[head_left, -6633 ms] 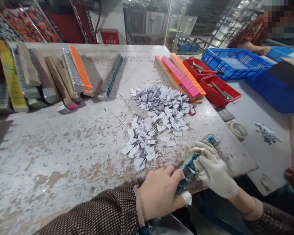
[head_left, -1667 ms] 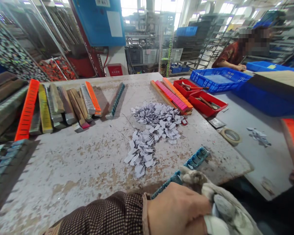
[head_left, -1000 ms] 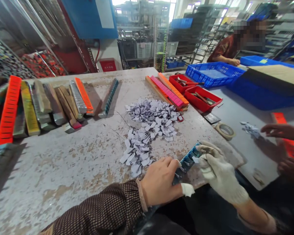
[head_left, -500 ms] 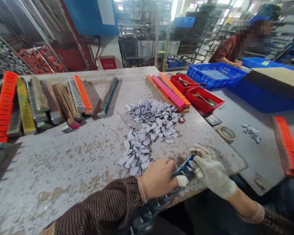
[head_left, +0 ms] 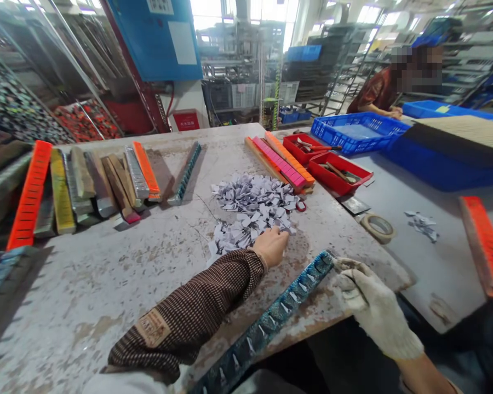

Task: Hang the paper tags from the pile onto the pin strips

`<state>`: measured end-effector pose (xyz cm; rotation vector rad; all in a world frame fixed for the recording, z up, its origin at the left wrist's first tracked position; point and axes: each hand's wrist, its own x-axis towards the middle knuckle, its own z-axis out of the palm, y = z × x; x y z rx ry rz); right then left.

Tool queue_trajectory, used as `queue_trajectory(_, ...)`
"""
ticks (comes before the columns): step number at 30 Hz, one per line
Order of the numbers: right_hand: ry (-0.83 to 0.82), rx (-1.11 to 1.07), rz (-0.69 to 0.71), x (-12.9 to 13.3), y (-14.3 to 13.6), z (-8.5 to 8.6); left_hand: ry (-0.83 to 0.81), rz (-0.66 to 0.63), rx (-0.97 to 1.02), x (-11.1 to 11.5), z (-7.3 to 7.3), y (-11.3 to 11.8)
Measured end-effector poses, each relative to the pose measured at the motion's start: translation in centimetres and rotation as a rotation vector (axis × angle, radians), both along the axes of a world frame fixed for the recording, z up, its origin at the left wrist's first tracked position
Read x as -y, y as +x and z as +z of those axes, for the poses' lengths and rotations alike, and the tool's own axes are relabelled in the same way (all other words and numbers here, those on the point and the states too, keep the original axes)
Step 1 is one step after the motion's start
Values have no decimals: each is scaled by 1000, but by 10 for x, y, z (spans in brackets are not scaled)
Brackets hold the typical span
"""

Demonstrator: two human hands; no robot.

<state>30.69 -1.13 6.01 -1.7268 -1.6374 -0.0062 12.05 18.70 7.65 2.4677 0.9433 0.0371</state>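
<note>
A long teal glittery strip with a row of small white pieces along it slants from the bottom edge up towards the right. My right hand, in a white glove, is beside its upper end, fingers bent together; what they hold is too small to make out. My left hand reaches over the strip to the near right side of a pile of small white paper pieces. Its fingers point down at the pieces and their tips are hidden.
Orange, yellow, silver and wooden bars lie at the left. Pink and orange bars, red trays, a blue crate and a tape roll are at the right. A person works behind.
My left hand has left the strip and moved up to the paper pile, uncovering the row of white pieces. My right hand has shifted slightly right and down. The view has tilted up a little.
</note>
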Motion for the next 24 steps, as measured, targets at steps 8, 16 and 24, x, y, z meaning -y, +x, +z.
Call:
queue_trajectory(8,135,94,-99,1,-26,4,-365,75,368,32,31,-24)
queue_trajectory(16,259,-78,61,-11,-73,22,-1198,168,931,95,46,-47)
queue_trajectory(24,223,-188,184,11,-68,37,-685,-94,617,105,50,-68)
